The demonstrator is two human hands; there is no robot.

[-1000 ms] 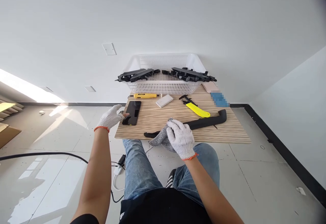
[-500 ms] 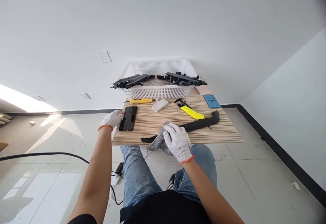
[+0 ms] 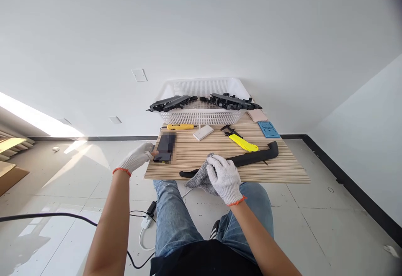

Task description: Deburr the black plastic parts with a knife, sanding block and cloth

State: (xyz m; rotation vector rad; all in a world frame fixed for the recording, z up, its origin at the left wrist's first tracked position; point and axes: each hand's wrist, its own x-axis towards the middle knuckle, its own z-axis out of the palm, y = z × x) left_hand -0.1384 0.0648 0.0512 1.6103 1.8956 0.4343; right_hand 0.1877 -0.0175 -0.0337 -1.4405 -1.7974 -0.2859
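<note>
My left hand (image 3: 140,157), in a white knit glove with an orange cuff, is at the left edge of a black phone (image 3: 164,148) lying flat on the table. A bare fingertip reaches onto the lower left of its screen, while the other fingers are partly hidden. My right hand (image 3: 224,179), gloved the same way, is closed on a grey cloth (image 3: 198,178) at the table's front edge. Under the cloth and hand runs a long black plastic strip (image 3: 254,156) with a curled right end; its middle is covered.
A white basket (image 3: 201,117) with several black plastic parts (image 3: 234,101) stands at the back. On the striped table (image 3: 194,152) lie a yellow-handled tool (image 3: 180,127), a white box-shaped item (image 3: 203,132), a neon-yellow handle (image 3: 243,143), black calipers (image 3: 229,130) and a blue card (image 3: 268,129).
My left hand has moved down along the phone's left side, its fingertip now over the screen. The right hand keeps its grip on the cloth. The whole view has shifted slightly.
</note>
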